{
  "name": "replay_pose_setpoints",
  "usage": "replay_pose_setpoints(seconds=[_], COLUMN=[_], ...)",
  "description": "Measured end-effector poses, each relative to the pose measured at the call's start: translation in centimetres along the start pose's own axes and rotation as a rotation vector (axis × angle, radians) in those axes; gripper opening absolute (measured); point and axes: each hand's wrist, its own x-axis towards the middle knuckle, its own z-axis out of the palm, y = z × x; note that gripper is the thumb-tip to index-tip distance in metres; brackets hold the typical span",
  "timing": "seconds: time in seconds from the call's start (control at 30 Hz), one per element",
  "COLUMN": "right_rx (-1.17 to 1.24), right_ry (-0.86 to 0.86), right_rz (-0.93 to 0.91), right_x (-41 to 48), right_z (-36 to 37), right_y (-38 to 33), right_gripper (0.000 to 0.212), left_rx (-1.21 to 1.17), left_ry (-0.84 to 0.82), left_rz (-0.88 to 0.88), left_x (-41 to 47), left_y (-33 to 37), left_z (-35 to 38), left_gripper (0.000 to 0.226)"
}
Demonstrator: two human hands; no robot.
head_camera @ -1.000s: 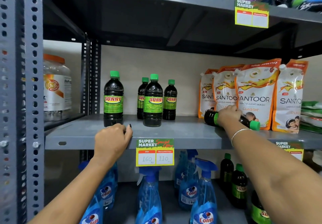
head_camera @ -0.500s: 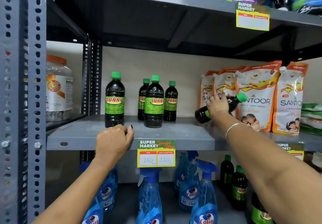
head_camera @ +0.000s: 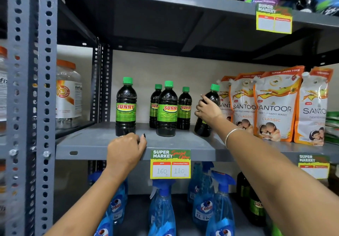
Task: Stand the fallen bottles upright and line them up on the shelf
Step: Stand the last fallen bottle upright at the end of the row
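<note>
Several dark Sunny bottles with green caps stand upright on the grey shelf (head_camera: pixel 183 144): one at the left (head_camera: pixel 126 107), one in front at the middle (head_camera: pixel 167 110), two behind it (head_camera: pixel 155 105) (head_camera: pixel 185 109). My right hand (head_camera: pixel 207 110) grips a fifth bottle (head_camera: pixel 211 96) around its middle; it stands nearly upright, leaning slightly right, its base on the shelf just right of the group. My left hand (head_camera: pixel 126 151) rests curled over the shelf's front edge, below the left bottle.
Orange Santoor refill pouches (head_camera: pixel 271 105) stand close to the right of the held bottle. A price tag (head_camera: pixel 170 164) hangs on the shelf edge. Blue spray bottles (head_camera: pixel 163 204) fill the shelf below. A grey upright post (head_camera: pixel 31 107) and a jar (head_camera: pixel 68 92) are at the left.
My right hand lifted the bottle that lay on its side by the pouches, tilted it up and moved it left. It now stands almost upright beside the group. The left hand stayed put.
</note>
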Motion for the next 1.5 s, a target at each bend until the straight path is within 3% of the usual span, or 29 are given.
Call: replay_pose_setpoints(seconds=[0.33, 0.77, 0.87, 0.97, 1.07, 1.13, 1.2, 1.33, 1.5], right_rx=[-0.002, 0.101, 0.436, 1.007, 1.671, 2.007, 2.091, 2.022, 1.874], right_ry=[-0.006, 0.027, 0.219, 0.37, 0.21, 0.063, -0.045, -0.054, -0.09], right_rz=[-0.062, -0.005, 0.211, 0.631, 1.021, 1.025, 0.933, 0.976, 1.026], right_x=[0.7, 0.3, -0.5, -1.0, -0.8, -0.4, -0.3, 0.4, 1.0], right_z=[-0.3, 0.5, 0.9, 0.2, 0.1, 0.7, 1.0, 1.7, 2.0], right_y=[-0.6, -1.4, -2.0, -2.7, -3.0, -3.3, -3.8, -4.2, -4.2], right_gripper=[0.051, 0.052, 0.063, 0.077, 0.086, 0.088, 0.075, 0.059, 0.062], left_rx=[0.018, 0.025, 0.024, 0.019, 0.02, 0.023, 0.022, 0.022, 0.009], left_ry=[-0.018, -0.027, -0.023, -0.018, -0.023, -0.028, -0.031, -0.036, -0.043], left_rz=[0.001, 0.003, 0.005, -0.002, -0.008, -0.01, -0.013, -0.017, -0.018], left_x=[0.1, 0.1, 0.1, 0.1, 0.1, 0.1, 0.1, 0.1, 0.2], left_y=[-0.1, 0.0, -0.1, 0.0, 0.1, 0.0, 0.0, -0.1, -0.1], left_z=[0.2, 0.1, 0.2, 0.2, 0.2, 0.2, 0.2, 0.3, 0.2], left_gripper=[0.052, 0.054, 0.054, 0.054, 0.054, 0.054, 0.054, 0.053, 0.052])
